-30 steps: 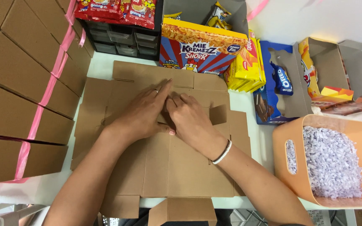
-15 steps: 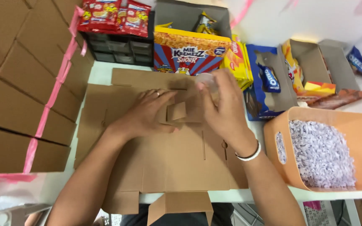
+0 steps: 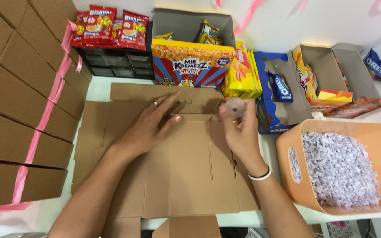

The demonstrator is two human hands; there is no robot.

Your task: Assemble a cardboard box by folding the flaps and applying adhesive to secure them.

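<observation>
My left hand (image 3: 148, 125) lies flat, fingers spread, palm down on the flat cardboard box blank (image 3: 177, 172), holding nothing, just pressing near the blank's raised inner flap (image 3: 195, 109). My right hand (image 3: 239, 132) is on the right side of that flap, fingers pinched round a small pale round thing (image 3: 235, 107), maybe a sticker or disc, blurred so I can't tell which. The blank is spread unfolded on the white surface (image 3: 100, 88) and takes up most of it, with one flap standing up near its far edge.

Left of the blank: a stack of folded brown boxes (image 3: 18, 110) tied with pink ribbon (image 3: 45, 114). Beyond the blank: red snack packs (image 3: 111, 26) on a dark drawer unit (image 3: 115, 66), a colourful noodle-snack carton (image 3: 192, 64), yellow wafer packs (image 3: 242, 72). Right of the blank: a blue biscuit carton (image 3: 274, 94), and an orange basket (image 3: 287, 176) of white shredded paper (image 3: 338, 167).
</observation>
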